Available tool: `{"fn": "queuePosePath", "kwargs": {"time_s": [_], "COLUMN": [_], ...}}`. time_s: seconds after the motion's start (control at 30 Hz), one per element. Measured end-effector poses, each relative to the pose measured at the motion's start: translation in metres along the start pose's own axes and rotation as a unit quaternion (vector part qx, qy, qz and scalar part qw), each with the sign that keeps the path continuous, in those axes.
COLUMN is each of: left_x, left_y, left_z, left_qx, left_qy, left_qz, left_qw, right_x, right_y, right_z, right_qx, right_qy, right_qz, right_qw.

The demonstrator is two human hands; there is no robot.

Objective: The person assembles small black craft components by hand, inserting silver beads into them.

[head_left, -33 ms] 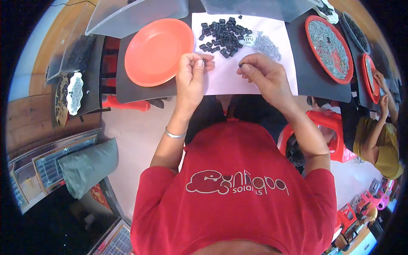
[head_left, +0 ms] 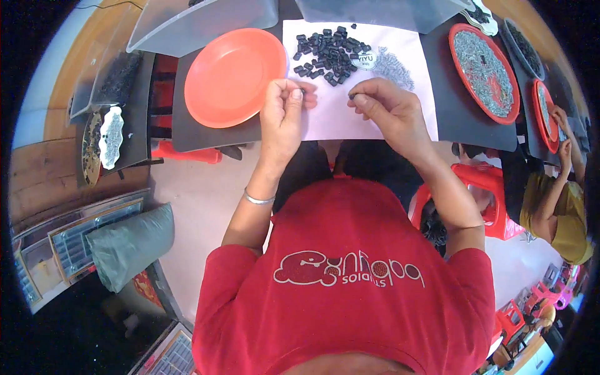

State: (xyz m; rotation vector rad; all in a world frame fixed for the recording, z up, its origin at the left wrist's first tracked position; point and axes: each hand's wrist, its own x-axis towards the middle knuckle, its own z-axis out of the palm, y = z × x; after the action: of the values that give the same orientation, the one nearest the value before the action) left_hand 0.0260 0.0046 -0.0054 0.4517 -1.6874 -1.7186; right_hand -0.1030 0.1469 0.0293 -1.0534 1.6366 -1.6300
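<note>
Over the near part of a pale pink sheet (head_left: 334,119), both my hands are raised a little apart. My left hand (head_left: 284,109) pinches a small dark piece (head_left: 303,91) between thumb and fingers, most of it hidden. A small black piece (head_left: 352,96) shows at the fingertips of my right hand (head_left: 387,109), which is closed on it. Beyond the hands lies a loose pile of small black plastic parts (head_left: 331,53). Beside it, to the right, are a round white label (head_left: 364,59) and a heap of small shiny metal pieces (head_left: 394,70).
An orange-red plastic basin (head_left: 234,78) stands left of the sheet. Clear plastic bins (head_left: 200,28) line the far side. At right, a red tray (head_left: 478,75) holds many metal pieces. Another person's hands (head_left: 562,128) work over a smaller red tray (head_left: 542,115). A red stool (head_left: 494,187) stands below.
</note>
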Motion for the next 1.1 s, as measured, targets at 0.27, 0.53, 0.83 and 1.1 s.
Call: {"fn": "queuePosePath", "kwargs": {"time_s": [0.27,0.53,0.83,1.1], "left_x": [-0.005,0.001,0.004,0.006], "left_y": [0.034,0.026,0.019,0.008], "left_z": [0.011,0.022,0.032,0.03], "left_qx": [-0.29,-0.215,-0.239,-0.33], "left_qy": [-0.111,-0.117,-0.086,-0.079], "left_qz": [-0.148,-0.109,-0.137,-0.172], "left_qw": [0.939,0.963,0.958,0.925], "right_x": [0.017,0.015,0.008,0.01], "right_y": [-0.002,-0.003,-0.002,-0.003], "right_z": [0.002,-0.002,-0.007,-0.011], "right_qx": [-0.164,-0.205,-0.157,-0.003], "right_qy": [0.035,0.018,0.03,0.013], "right_qz": [-0.276,-0.322,-0.219,-0.016], "right_qw": [0.947,0.924,0.963,1.0]}}
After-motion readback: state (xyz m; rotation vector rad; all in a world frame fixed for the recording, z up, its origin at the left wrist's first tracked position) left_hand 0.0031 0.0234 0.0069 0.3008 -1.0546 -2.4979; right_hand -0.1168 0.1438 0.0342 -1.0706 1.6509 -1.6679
